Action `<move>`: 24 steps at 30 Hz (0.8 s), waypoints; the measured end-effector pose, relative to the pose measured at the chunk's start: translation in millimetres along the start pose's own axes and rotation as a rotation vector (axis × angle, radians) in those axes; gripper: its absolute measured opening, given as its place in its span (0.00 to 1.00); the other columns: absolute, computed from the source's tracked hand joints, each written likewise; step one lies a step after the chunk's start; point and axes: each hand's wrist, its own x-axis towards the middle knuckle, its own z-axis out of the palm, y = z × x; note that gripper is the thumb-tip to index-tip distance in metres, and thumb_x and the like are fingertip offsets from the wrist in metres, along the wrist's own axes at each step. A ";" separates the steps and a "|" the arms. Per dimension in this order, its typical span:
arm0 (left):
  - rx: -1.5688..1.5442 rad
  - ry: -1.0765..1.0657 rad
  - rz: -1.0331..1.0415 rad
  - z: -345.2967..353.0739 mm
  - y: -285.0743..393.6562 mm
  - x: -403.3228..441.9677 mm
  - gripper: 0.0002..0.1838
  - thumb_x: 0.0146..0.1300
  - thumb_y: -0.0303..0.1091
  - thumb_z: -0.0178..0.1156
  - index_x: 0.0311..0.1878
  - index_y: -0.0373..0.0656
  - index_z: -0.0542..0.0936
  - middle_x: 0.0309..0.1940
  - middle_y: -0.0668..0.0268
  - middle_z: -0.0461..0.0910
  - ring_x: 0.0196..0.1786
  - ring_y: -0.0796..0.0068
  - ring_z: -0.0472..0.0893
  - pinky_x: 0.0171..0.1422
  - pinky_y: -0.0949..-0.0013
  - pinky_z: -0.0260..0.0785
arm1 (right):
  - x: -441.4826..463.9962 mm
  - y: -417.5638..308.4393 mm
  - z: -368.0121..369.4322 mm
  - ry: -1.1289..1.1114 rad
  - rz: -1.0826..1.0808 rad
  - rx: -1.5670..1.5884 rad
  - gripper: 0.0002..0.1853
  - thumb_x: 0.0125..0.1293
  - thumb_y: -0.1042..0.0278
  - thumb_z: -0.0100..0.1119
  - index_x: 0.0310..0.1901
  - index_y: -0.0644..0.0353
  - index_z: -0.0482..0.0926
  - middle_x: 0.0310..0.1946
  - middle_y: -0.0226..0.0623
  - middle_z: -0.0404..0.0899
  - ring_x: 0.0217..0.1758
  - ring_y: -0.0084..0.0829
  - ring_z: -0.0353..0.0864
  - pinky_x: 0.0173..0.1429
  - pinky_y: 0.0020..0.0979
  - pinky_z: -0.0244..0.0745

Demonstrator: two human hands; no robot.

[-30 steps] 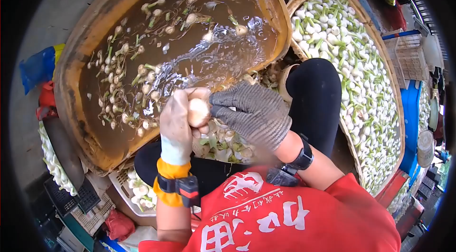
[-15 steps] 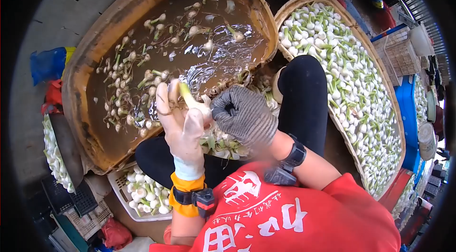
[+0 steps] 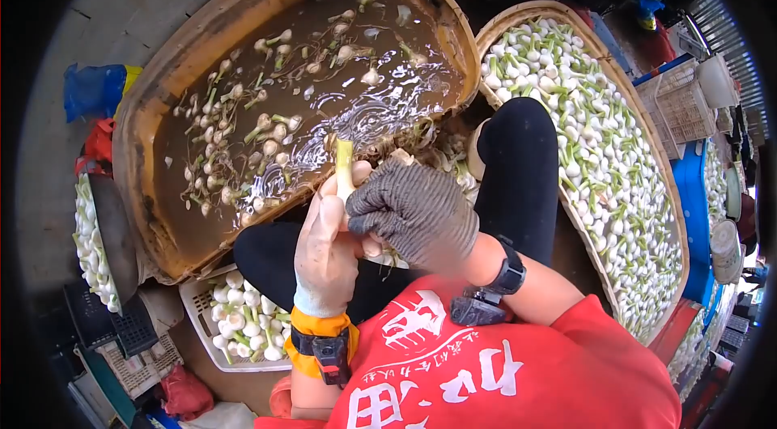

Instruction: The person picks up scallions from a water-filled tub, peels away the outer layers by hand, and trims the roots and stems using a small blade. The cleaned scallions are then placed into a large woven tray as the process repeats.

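Observation:
My left hand [image 3: 328, 255], in a pale thin glove, is closed around a garlic bulb whose cut green stem [image 3: 345, 166] points up and away from me. My right hand [image 3: 414, 210], in a grey knitted glove, is curled shut against the same garlic, its thumb and fingertips touching it. A small tan tip [image 3: 401, 156] shows above the right knuckles; what it belongs to is hidden. Most of the bulb is covered by the two hands. Just beyond them is a large tub [image 3: 133, 178] of brown water with unpeeled garlic [image 3: 279, 131] floating in it.
A long basin [image 3: 684, 267] full of white peeled garlic [image 3: 599, 162] stands to the right. At lower left, a white basket [image 3: 198, 312] holds more garlic. Peelings [image 3: 417, 140] lie by the tub's near edge. My knees [image 3: 518, 162] flank the work.
The garlic has turned more upright and come nearer to me. My left fingers have folded in around it, and my right hand has moved over it. The view has shifted slightly.

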 end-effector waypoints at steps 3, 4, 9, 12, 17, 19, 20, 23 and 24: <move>-0.072 -0.029 -0.030 0.2 1.6 -3.2 0.31 0.73 0.52 0.46 0.66 0.36 0.69 0.42 0.62 0.80 0.32 0.78 0.77 0.31 0.78 0.67 | 18.8 -7.2 -12.0 0.062 0.008 -0.151 0.05 0.60 0.69 0.65 0.37 0.52 0.82 0.33 0.34 0.82 0.38 0.36 0.83 0.41 0.35 0.76; -0.109 -0.044 -0.062 1.7 4.4 -5.5 0.29 0.71 0.51 0.49 0.64 0.35 0.70 0.41 0.62 0.80 0.31 0.77 0.77 0.31 0.77 0.67 | 30.8 -1.9 -17.3 0.155 0.055 -0.162 0.03 0.61 0.70 0.63 0.37 0.52 0.81 0.33 0.34 0.81 0.37 0.37 0.83 0.41 0.36 0.76; -0.253 -0.099 -0.052 1.3 4.0 -13.8 0.24 0.64 0.42 0.53 0.57 0.35 0.73 0.41 0.61 0.80 0.29 0.78 0.75 0.31 0.78 0.66 | 80.5 69.2 -47.4 0.497 0.105 -0.380 0.03 0.60 0.70 0.66 0.35 0.57 0.84 0.31 0.38 0.83 0.37 0.39 0.82 0.43 0.35 0.77; -0.015 0.031 -0.077 0.6 5.2 -15.5 0.22 0.69 0.46 0.54 0.55 0.36 0.75 0.39 0.63 0.81 0.26 0.81 0.73 0.28 0.80 0.62 | 49.7 62.2 -27.8 0.249 0.202 -0.164 0.04 0.60 0.68 0.68 0.34 0.57 0.86 0.31 0.37 0.84 0.37 0.37 0.82 0.44 0.34 0.77; 0.001 0.086 -0.121 1.6 5.1 -9.7 0.16 0.72 0.38 0.49 0.48 0.34 0.78 0.35 0.63 0.82 0.20 0.84 0.69 0.23 0.81 0.59 | 4.5 36.8 3.3 0.117 0.183 0.246 0.13 0.65 0.56 0.64 0.36 0.57 0.87 0.31 0.42 0.83 0.35 0.40 0.82 0.41 0.38 0.76; 0.010 0.052 -0.060 -1.6 -0.3 -4.9 0.19 0.75 0.40 0.45 0.46 0.33 0.79 0.33 0.63 0.81 0.19 0.84 0.71 0.22 0.79 0.62 | 8.5 22.8 -0.9 0.148 0.212 0.443 0.15 0.64 0.54 0.65 0.36 0.59 0.86 0.31 0.42 0.83 0.34 0.40 0.83 0.41 0.38 0.75; 0.401 0.010 0.058 -5.5 -0.6 -3.3 0.19 0.76 0.40 0.44 0.46 0.33 0.78 0.31 0.63 0.81 0.20 0.82 0.74 0.22 0.78 0.65 | 15.8 8.1 -10.4 -0.010 0.321 0.239 0.18 0.62 0.51 0.66 0.35 0.61 0.85 0.30 0.43 0.82 0.33 0.40 0.83 0.40 0.38 0.75; 0.614 -0.001 -0.003 0.8 7.9 -1.8 0.14 0.75 0.34 0.44 0.48 0.35 0.77 0.29 0.65 0.78 0.24 0.77 0.82 0.23 0.76 0.72 | 22.5 -1.3 -12.0 -0.146 0.398 -0.019 0.24 0.58 0.43 0.68 0.34 0.62 0.84 0.27 0.45 0.81 0.31 0.42 0.82 0.40 0.38 0.76; 0.391 -0.011 -0.031 1.0 5.9 -0.4 0.14 0.75 0.33 0.45 0.48 0.35 0.77 0.30 0.65 0.78 0.25 0.76 0.82 0.23 0.77 0.72 | 24.1 0.4 -10.3 -0.134 0.445 0.062 0.23 0.57 0.45 0.69 0.33 0.62 0.83 0.27 0.44 0.80 0.31 0.40 0.81 0.39 0.37 0.75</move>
